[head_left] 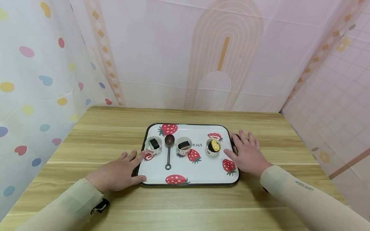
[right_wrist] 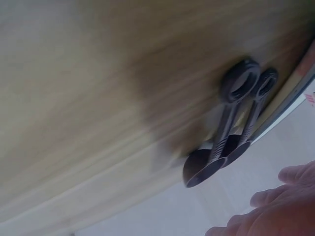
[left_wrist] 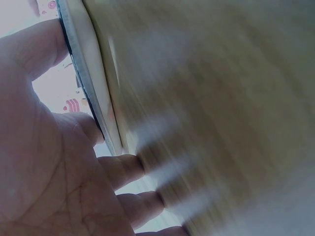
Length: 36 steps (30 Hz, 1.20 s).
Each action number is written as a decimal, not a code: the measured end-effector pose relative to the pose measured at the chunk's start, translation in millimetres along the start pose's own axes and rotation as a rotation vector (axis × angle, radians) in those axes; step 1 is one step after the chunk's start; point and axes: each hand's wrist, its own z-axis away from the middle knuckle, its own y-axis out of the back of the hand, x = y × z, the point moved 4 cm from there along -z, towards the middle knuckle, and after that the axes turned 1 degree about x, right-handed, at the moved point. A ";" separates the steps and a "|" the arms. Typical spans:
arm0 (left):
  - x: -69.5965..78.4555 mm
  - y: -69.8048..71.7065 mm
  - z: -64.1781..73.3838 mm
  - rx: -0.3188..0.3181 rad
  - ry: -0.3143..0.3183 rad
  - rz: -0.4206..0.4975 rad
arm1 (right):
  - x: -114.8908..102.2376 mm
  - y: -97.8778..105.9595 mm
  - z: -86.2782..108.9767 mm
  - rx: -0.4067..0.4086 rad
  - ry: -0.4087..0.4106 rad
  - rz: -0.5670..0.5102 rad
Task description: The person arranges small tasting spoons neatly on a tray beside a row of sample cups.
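A white strawberry-print tray (head_left: 199,175) with a dark rim lies on the table. My left hand (head_left: 117,171) rests at its left end, thumb and index finger at the rim and the other fingers spread beside it. My right hand (head_left: 250,156) lies over the tray's right end, fingers extended and thumb over the rim. Beside the tray, partly hidden under that hand in the head view, are two dark measuring spoons (right_wrist: 231,110). On the tray lies a brown measuring spoon (head_left: 169,141), handle toward me. Both hands appear to hold nothing.
Three paper cups stand on the tray: a left cup (head_left: 153,146) and a middle cup (head_left: 183,146) with seaweed-wrapped sushi, and a right cup (head_left: 213,147) with yellow-topped sushi. The wooden table (head_left: 185,205) meets patterned curtains (head_left: 162,57) behind and at both sides.
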 end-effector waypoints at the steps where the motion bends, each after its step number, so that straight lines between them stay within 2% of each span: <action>1: 0.1 0.0 -0.1 -0.001 0.000 -0.001 | 2.0 0.3 0.7 0.000 -0.002 0.000; 21: 0.6 0.8 0.3 -0.003 0.006 0.001 | 27.6 9.1 18.8 -0.008 -0.026 0.031; 29: 0.0 -0.6 0.1 0.026 -0.013 0.000 | 37.4 7.4 27.1 -0.042 -0.023 0.056; 36: 0.7 -0.2 0.4 0.013 -0.002 0.007 | 42.6 7.4 36.1 -0.057 -0.011 0.077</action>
